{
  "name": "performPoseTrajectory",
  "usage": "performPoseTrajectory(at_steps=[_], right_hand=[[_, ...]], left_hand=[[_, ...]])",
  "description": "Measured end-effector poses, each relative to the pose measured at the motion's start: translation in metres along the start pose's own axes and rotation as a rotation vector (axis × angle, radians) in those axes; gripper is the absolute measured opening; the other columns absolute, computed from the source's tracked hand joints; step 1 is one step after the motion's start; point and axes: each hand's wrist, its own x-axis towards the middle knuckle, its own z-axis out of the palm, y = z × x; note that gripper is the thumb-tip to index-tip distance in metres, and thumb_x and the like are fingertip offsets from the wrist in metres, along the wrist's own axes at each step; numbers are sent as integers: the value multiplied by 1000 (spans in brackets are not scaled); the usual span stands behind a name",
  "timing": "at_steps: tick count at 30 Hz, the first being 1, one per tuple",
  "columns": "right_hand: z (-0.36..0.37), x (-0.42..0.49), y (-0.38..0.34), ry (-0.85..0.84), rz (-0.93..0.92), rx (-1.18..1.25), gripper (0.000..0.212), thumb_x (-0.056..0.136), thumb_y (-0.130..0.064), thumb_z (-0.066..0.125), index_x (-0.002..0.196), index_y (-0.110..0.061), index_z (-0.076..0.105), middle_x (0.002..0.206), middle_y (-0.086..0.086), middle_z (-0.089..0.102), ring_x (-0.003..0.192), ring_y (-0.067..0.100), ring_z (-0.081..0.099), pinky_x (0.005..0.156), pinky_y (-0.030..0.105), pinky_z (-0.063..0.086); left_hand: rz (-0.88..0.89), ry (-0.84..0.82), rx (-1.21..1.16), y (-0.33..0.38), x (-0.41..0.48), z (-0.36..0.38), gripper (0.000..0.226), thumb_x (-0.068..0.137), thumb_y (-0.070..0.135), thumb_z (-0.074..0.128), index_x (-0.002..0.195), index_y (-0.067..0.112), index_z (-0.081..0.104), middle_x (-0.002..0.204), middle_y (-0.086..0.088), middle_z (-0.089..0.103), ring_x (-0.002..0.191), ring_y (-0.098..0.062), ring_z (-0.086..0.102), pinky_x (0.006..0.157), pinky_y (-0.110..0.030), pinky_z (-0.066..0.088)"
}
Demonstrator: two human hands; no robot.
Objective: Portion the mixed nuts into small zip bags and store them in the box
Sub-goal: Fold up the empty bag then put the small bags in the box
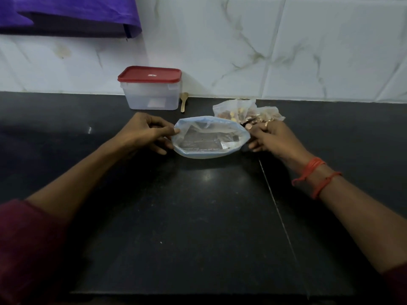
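Purple cloth (pixel 66 14): hangs on the tiled wall (pixel 264 51), far beyond the left fingers and to their left.
Left hand (pixel 146 130): thumb on top and fingers curled beneath, pinching the left rim of the zip bag; a maroon sleeve covers the upper forearm.
Box (pixel 152 93): clear plastic with a red lid (pixel 149 74) pressed on, standing against the wall just beyond the left fingers, apart from them.
Wooden spoon (pixel 184 101): lies beside the box's right wall, beyond the left fingertips.
Zip bag (pixel 209 137): held between the fingers of both hands, its mouth pulled wide into an oval, its underside on the black counter (pixel 198 216); the dark patches inside may be print or the counter showing through, I cannot tell which.
Mixed nuts (pixel 233 114): in a crumpled clear bag on the counter, just beyond the right fingers and close behind the zip bag's far rim.
Right hand (pixel 273 137): fingers curled and closed on the bag's right rim; a ring (pixel 267 124) on one finger.
Orange thread (pixel 312 175): wrapped round the right wrist, behind those fingers.
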Motion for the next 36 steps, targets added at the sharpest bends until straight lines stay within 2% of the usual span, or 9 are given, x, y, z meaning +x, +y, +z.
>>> performPoseTrajectory(at_steps=[4,7,12,14,18,22,25,31,36], right_hand=[[-8,-11,-12,-97,89,285,10,100,-21,60,99,-19,70,81,-2,73,65,8,70,68,26,60],[-15,-16,-14,-160,61,289,16,96,-18,63,111,-20,69,87,0,76,69,9,72,74,29,61],[-14,-17,-14,-64,-26,230,21,90,-17,72,110,-24,72,89,6,72,67,8,67,69,29,63],[-15,-17,-12,-31,-80,216,19,87,-18,74,103,-28,75,93,9,72,77,11,68,73,30,63],[-14,-15,-10,-95,-65,322,20,86,-11,74,103,-21,73,107,7,75,102,20,71,85,38,61],[-15,-14,-9,-217,43,390,38,72,-20,81,109,-15,73,118,14,72,105,25,66,97,44,56],[-15,-15,-8,-283,85,381,56,56,-29,85,108,-11,73,110,10,75,104,24,68,97,42,55],[-15,-16,-9,-257,91,375,31,67,-23,80,95,-13,72,90,1,76,83,13,69,80,29,61],[-13,-15,-10,-125,14,224,38,68,-31,83,96,-8,72,73,-2,70,52,4,54,65,28,58]], left_hand=[[-21,-43,-110,-2,1,-1,31,76,26,74,102,9,73,95,-9,76,79,-18,73,59,-27,61],[-44,-74,-254,-2,1,-4,39,72,24,75,107,7,72,104,-13,75,86,-19,73,65,-28,62],[-88,-148,-465,-3,2,-5,54,67,15,76,118,1,66,116,-16,71,101,-25,71,79,-33,62],[-101,-166,-473,-3,1,-5,57,66,13,80,120,1,65,121,-18,68,107,-28,70,82,-36,61],[-102,-239,-469,-6,1,-5,83,38,24,100,112,3,69,118,-16,70,109,-30,69,80,-38,61],[-112,-231,-486,-4,0,-1,47,69,14,80,113,4,65,115,-13,72,110,-30,68,82,-40,61],[-115,-234,-465,-2,-1,2,39,72,12,72,110,6,65,114,-12,72,105,-28,70,80,-38,62],[-80,-210,-302,3,-7,6,38,65,16,78,100,8,67,104,-11,74,89,-23,73,64,-29,61],[-72,-59,-176,10,-9,9,26,63,13,77,86,9,66,91,-9,76,72,-18,73,51,-21,56]])
